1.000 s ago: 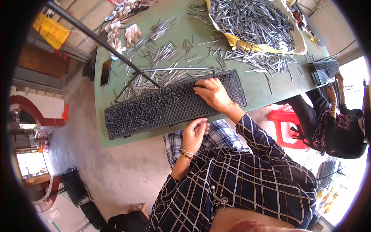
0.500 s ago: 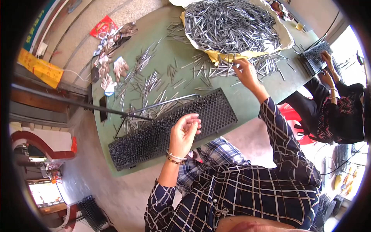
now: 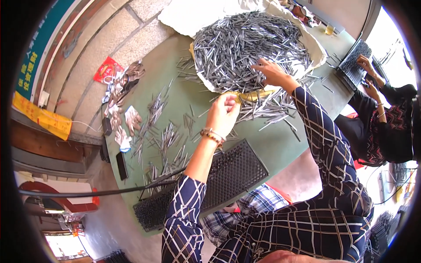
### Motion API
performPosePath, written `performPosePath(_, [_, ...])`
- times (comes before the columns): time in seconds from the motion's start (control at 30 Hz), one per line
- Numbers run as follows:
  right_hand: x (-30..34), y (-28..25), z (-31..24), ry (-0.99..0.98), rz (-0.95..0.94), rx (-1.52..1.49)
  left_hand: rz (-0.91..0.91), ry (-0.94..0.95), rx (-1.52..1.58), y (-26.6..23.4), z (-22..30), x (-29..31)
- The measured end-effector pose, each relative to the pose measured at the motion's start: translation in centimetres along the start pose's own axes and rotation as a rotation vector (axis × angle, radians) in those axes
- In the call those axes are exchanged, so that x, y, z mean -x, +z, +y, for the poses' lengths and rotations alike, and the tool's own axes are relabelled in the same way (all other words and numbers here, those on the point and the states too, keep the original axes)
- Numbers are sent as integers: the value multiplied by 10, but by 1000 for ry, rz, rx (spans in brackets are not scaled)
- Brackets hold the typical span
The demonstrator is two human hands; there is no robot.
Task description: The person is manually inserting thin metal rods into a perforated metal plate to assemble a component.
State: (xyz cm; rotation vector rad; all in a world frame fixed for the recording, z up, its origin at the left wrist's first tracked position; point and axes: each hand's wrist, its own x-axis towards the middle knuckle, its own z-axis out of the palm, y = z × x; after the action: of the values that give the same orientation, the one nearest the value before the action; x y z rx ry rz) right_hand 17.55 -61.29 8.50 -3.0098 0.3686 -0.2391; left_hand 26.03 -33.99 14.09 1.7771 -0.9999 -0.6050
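Observation:
A large pale sack [image 3: 319, 59] with a yellow edge lies opened on the table, heaped with thin grey metal rods [image 3: 239, 44]. Over the heap's near right part, my right hand [image 3: 272, 73] reaches in with fingers apart, touching or just above the rods. My left hand [image 3: 223, 115] is closed at the sack's near yellow edge, fingers curled against it; the fingertips are partly hidden. Below it sits a long black tray [image 3: 237, 175] full of small holes. Its left part is packed with upright rods, partly covered by my left forearm.
Loose rods [image 3: 169, 140] lie scattered over the green table [image 3: 175, 57]. Soiled gloves [image 3: 133, 119], a red packet [image 3: 108, 70] and a black phone [image 3: 122, 165] lie at the left. A dark cable crosses the lower left. At far right, a co-worker's hands [image 3: 368, 74] work at another black tray [image 3: 351, 65].
My left hand has gone from above the tray forward to the sack's edge. My right hand has moved from the near edge into the heap. The view has shifted.

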Motion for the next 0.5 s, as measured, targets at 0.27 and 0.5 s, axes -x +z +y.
performPosePath(0.27, [-45,-3,-12,-385,-294,405,-60,-46,-17,36,-15,-58])
performPosePath(0.5, [-65,-26,4,-620,-433,328,-50,-122,121,19,-35,-67])
